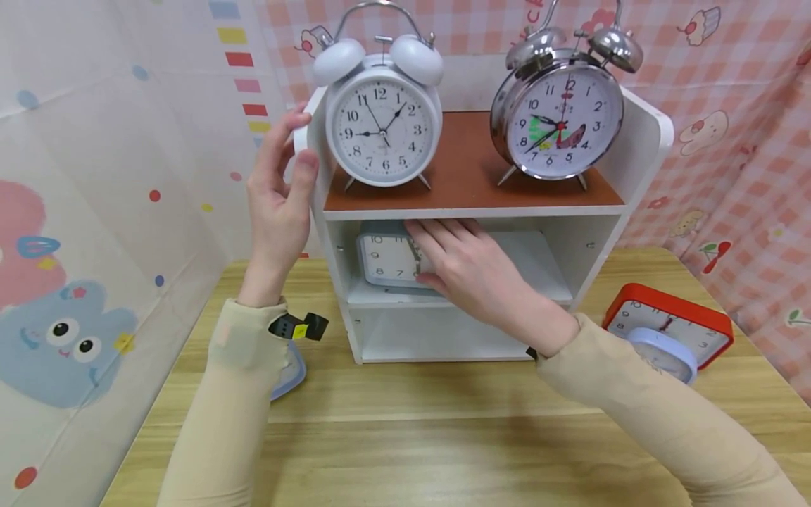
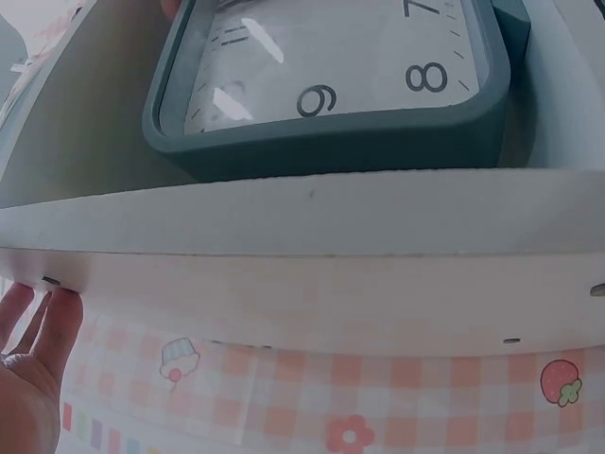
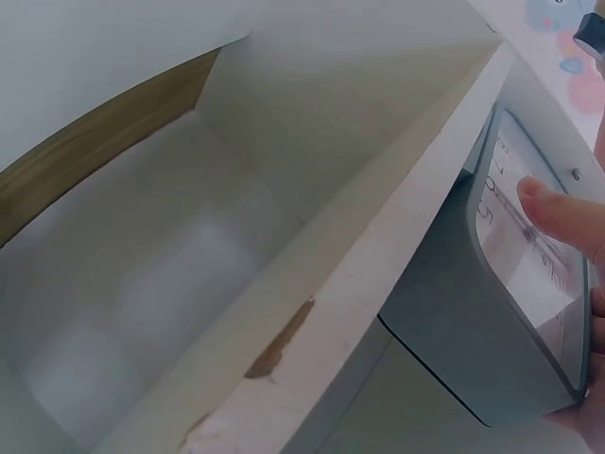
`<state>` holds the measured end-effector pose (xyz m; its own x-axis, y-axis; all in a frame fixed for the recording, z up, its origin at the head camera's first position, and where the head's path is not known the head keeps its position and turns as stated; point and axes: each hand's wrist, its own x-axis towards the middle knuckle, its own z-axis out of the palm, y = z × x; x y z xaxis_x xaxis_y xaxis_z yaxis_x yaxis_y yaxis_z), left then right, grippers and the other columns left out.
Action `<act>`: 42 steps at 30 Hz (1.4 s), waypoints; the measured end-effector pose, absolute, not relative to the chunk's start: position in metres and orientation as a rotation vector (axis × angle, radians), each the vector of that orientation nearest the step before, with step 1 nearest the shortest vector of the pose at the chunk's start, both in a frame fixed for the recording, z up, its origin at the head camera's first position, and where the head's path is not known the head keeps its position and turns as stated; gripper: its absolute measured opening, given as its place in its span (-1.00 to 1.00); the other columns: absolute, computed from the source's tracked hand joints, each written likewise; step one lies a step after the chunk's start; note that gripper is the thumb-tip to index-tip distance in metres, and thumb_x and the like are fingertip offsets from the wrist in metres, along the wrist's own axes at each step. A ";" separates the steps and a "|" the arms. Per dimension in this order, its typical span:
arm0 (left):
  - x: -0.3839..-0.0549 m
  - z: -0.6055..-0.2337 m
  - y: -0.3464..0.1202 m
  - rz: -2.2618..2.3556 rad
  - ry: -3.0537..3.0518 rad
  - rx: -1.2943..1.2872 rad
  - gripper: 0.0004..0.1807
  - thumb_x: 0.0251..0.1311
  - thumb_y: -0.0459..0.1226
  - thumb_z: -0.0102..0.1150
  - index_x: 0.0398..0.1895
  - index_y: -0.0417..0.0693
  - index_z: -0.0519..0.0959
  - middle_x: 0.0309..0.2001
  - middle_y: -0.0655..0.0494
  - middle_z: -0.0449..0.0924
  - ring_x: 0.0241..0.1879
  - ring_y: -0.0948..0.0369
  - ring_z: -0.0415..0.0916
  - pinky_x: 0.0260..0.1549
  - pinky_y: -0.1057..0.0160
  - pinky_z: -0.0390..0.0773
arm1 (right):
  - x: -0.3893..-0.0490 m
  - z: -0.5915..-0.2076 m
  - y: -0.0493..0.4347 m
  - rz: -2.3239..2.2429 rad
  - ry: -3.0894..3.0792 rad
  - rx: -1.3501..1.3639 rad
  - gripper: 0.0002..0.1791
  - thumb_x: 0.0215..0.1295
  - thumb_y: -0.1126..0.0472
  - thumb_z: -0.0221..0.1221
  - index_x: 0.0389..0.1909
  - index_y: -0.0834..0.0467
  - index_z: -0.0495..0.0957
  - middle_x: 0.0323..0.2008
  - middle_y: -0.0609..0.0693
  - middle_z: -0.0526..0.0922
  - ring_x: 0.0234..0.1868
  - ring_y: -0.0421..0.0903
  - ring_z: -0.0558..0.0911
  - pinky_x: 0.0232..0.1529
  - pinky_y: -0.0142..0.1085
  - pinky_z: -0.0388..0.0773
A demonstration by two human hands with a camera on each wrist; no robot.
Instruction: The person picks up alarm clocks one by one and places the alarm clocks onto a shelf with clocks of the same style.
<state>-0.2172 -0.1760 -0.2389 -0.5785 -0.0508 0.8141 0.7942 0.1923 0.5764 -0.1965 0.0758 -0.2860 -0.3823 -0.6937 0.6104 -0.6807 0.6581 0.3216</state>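
Observation:
A grey-blue square clock (image 1: 386, 259) stands on the middle level of a white shelf unit (image 1: 469, 211). My right hand (image 1: 472, 267) grips the clock, covering its right part in the head view. In the right wrist view the thumb (image 3: 558, 219) lies over the dial and other fingers are at the clock's edge. My left hand (image 1: 279, 197) is at the unit's left side panel, its fingertips touching the outer face in the left wrist view. Above, a white twin-bell alarm clock (image 1: 383, 134) and a silver twin-bell alarm clock (image 1: 560, 120) stand on the brown top board.
A red square clock (image 1: 671, 324) rests on the wooden table (image 1: 443, 429) at right, with a small light-blue clock (image 1: 662, 352) in front of it. Left of the unit, a bluish clock (image 1: 291, 377) is partly hidden by my left sleeve. Patterned cloth hangs behind.

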 end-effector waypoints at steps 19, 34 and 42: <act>-0.218 -0.239 -0.176 -1.489 -1.726 -0.703 -0.32 0.48 0.09 0.19 0.41 -0.22 0.42 0.52 0.01 0.43 0.31 0.13 0.52 0.16 0.37 0.71 | -0.203 -0.284 0.067 -0.045 -2.248 1.062 -0.19 0.27 0.02 0.48 0.45 0.27 0.43 0.42 0.17 0.57 0.42 0.09 0.58 0.44 -0.04 0.54; -0.218 -0.240 -0.178 -1.456 -1.753 -0.706 -0.27 0.47 0.16 0.14 0.44 -0.19 0.42 0.52 0.03 0.43 0.31 0.16 0.50 0.21 0.35 0.69 | -0.207 -0.283 0.063 -0.042 -2.280 1.093 -0.17 0.30 0.01 0.45 0.48 0.28 0.39 0.45 0.19 0.53 0.44 0.11 0.56 0.49 -0.03 0.50; -0.219 -0.240 -0.178 -1.443 -1.763 -0.706 -0.27 0.48 0.17 0.12 0.44 -0.19 0.42 0.53 0.03 0.43 0.32 0.17 0.49 0.24 0.33 0.67 | -0.209 -0.283 0.062 -0.025 -2.284 1.110 -0.16 0.31 0.01 0.45 0.49 0.29 0.37 0.45 0.19 0.52 0.45 0.11 0.56 0.50 -0.03 0.49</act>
